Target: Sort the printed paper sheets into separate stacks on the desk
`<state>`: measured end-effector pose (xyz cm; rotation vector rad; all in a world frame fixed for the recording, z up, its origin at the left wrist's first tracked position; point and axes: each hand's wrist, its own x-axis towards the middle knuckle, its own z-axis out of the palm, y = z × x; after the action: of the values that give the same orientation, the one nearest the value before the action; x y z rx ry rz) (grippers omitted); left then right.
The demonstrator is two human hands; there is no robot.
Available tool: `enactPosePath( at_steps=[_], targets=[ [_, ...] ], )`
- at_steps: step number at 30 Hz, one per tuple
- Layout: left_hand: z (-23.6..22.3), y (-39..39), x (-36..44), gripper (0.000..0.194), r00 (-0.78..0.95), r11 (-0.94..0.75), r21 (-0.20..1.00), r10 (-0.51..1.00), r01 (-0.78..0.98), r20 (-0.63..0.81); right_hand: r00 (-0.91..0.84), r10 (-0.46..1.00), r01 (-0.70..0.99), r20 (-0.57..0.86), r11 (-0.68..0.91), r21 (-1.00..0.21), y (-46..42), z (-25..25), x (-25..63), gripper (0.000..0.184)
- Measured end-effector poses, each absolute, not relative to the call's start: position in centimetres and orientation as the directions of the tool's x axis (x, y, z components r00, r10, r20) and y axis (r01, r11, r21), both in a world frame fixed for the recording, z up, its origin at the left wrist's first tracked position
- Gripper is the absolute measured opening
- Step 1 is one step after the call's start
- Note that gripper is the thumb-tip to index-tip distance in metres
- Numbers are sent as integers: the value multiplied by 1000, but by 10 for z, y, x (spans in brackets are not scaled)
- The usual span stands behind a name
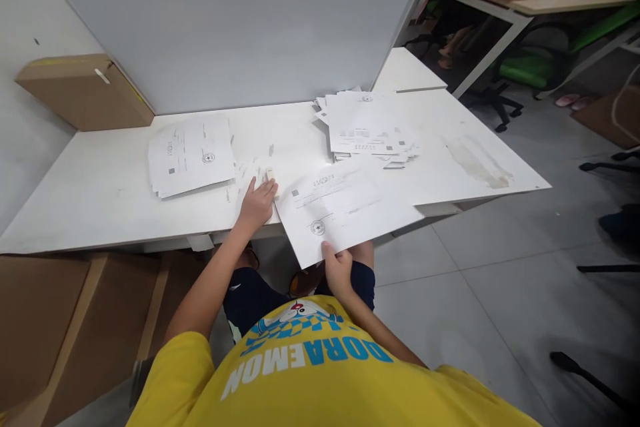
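My left hand (257, 203) rests on the table's front part, its fingers closed around the near end of a small cream-coloured block (271, 174). Whether the block is an eraser or a stamp I cannot tell. Dark grey smudges lie on the tabletop beside it. My right hand (339, 271) pinches the near edge of a white printed sheet (350, 203), thumb on top. The sheet carries a round stamp mark and a small dark square, and it juts over the table's front edge.
A stack of printed sheets (193, 155) lies left on the white table (115, 200). Another, messier pile (365, 123) sits at the back right. A cardboard box (87, 93) leans at the far left, by a tall grey panel (240, 27). More boxes (100, 320) stand below the table.
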<state>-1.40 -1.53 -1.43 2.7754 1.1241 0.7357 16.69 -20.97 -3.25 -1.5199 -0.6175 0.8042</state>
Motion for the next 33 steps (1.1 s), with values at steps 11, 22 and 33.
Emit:
enactPosePath(
  at_steps=[11, 22, 33],
  targets=[
    [-12, -23, -13, 55, 530, -667, 292, 732, 685, 428, 726, 658, 122, 200, 164, -979, -121, 12, 314, 27],
    [24, 18, -81, 55, 210, -285, 191, 918, 940, 337, 615, 725, -448, -311, -4, -894, 16, 11, 351, 12],
    [34, 31, -122, 48, 293, -298, -11, 933, 955, 207, 480, 751, -590, -454, -106, -800, 46, 26, 357, 11]
  ],
)
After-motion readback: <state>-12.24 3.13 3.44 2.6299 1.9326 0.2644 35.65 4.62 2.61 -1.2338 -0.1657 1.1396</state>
